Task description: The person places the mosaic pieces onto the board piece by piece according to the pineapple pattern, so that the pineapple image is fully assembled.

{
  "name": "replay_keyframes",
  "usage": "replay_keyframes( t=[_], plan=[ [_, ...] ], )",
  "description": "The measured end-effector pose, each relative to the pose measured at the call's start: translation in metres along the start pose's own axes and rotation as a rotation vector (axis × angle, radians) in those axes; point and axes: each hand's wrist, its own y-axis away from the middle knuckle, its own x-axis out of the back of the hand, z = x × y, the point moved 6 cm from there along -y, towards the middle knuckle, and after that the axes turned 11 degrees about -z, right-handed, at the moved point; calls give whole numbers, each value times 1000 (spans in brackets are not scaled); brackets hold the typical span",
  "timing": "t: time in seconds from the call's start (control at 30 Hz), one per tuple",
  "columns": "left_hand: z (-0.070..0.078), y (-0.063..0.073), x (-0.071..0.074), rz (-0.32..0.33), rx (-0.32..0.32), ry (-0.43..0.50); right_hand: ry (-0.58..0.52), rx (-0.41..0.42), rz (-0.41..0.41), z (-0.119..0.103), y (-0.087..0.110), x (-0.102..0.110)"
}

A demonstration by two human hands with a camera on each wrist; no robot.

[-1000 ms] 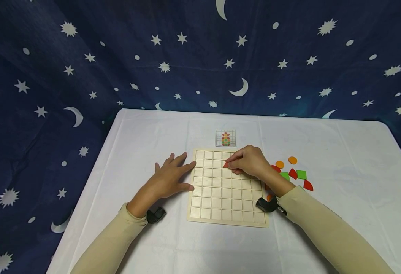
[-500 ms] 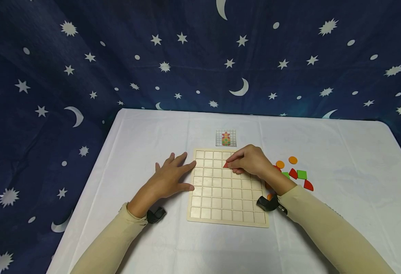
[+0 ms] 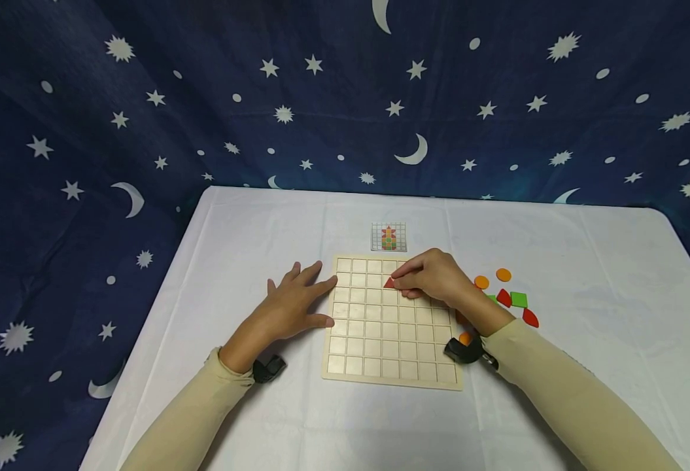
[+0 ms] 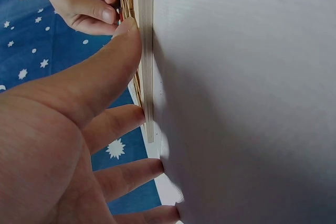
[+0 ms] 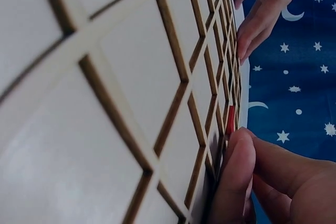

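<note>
A wooden grid board point(image 3: 390, 383) lies on the white table, its squares bare where they show. My right hand point(image 3: 435, 275) is over its upper right part, thumb and fingertips pinching a red triangle point(image 3: 388, 283) at a square in the second row. In the right wrist view the red triangle point(image 5: 230, 119) shows as a thin red edge beside the fingertips. My left hand point(image 3: 290, 306) is spread along the board's left edge. Its thumb and a fingertip touch the rim in the left wrist view, while other fingers rest on the table.
Above the board lies a small pattern card point(image 3: 388, 237). To the right are loose pieces, partly hidden by my right forearm: orange discs point(image 3: 503, 275), green squares point(image 3: 518, 299) and red quarter-circle shapes point(image 3: 530, 318). A dark starry cloth point(image 3: 345, 98) hangs behind the table.
My right hand has shifted very slightly right, leaving a little more of the red triangle in sight. The left hand and the board have stayed still.
</note>
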Motion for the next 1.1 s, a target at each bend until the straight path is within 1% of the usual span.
replay_keyframes(
  t=[0.1, 0.17, 0.33, 0.5, 0.6, 0.73, 0.87, 1.03, 1.1],
  plan=[
    [0, 0, 0, 1, -2, 0, -18, 0, 0, 0, 4, 2],
    [0, 0, 0, 1, -1, 3, -11, 11, 2, 0, 7, 6],
    [-1, 0, 0, 0, 4, 7, 61, 31, 34, -2, 21, 20],
    [0, 0, 0, -4, 5, 1, 142, 26, 105, 2, 42, 40],
    [1, 1, 1, -5, 4, -1, 210, 6, 151, 7, 55, 54],
    [1, 1, 1, -5, 5, 3, 348, 14, 211, 13, 72, 72],
    [0, 0, 1, -3, 7, 1, 487, 39, 283, 19, 86, 88],
    [0, -1, 0, -4, 6, 3, 595, 82, 344, 26, 96, 101],
    [0, -1, 0, -2, 4, 3, 627, 110, 355, 29, 99, 103]
  ],
)
